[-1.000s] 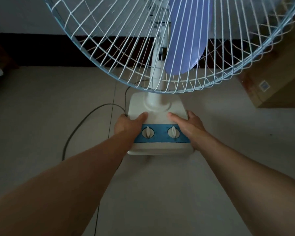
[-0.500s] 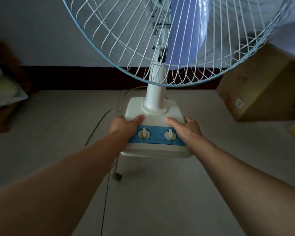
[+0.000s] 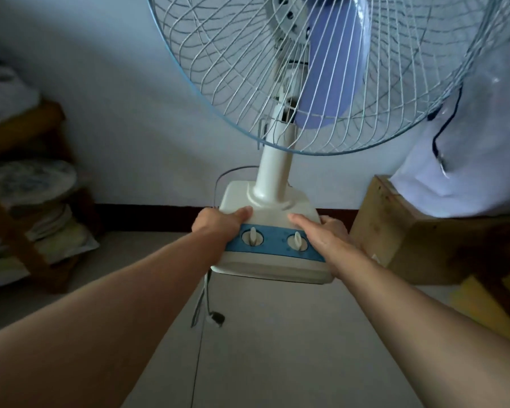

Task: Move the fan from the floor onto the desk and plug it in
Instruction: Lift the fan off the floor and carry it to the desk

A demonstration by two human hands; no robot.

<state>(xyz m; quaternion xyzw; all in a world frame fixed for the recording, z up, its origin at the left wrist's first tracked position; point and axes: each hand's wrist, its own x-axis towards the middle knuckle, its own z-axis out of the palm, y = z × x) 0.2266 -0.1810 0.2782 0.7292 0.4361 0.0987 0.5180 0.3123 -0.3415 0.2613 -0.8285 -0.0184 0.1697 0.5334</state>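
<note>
Both hands grip fan base — arms outstretched.

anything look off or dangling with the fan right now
Yes: the cord hangs loose under the fan base, its plug dangling above the floor, unplugged. Left hand and right hand grip the base sides.

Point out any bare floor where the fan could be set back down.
Bare floor lies straight below the fan, between the forearms, crossed only by the cord and its plug. The left is crowded by a wooden rack, the right by a box.
</note>
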